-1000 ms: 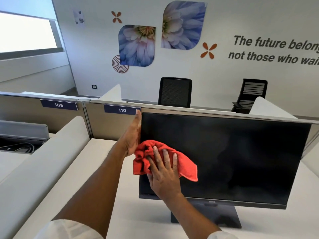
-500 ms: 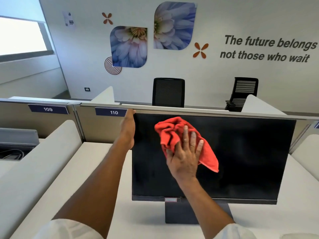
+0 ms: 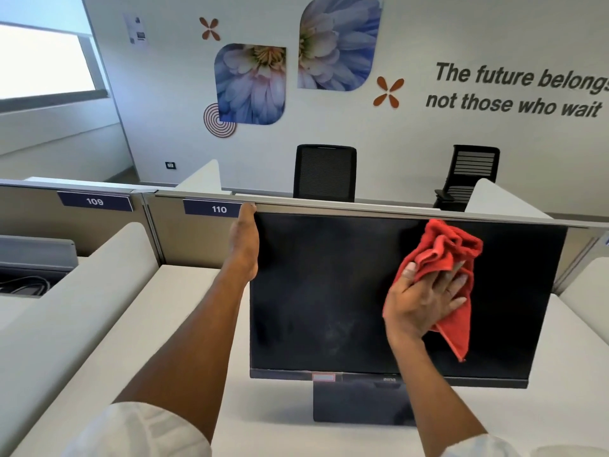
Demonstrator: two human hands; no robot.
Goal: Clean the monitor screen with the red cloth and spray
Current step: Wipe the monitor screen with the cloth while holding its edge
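Currently right hand (image 3: pixel 423 300) is flat, fingers spread, pressing the red cloth (image 3: pixel 445 255) on the monitor screen (image 3: pixel 323 291), upper right of the panel. Left hand (image 3: pixel 244 245) is clamped on the monitor's left edge, bracing it. Spray bottle not in view. Wiping looks mid-way: faint smears show at lower centre, far right strip looks undone. Monitor stands on a white tabletop (image 3: pixel 184 308); partition with tag 110 (image 3: pixel 217 208) behind, two black chairs, flower wall art.
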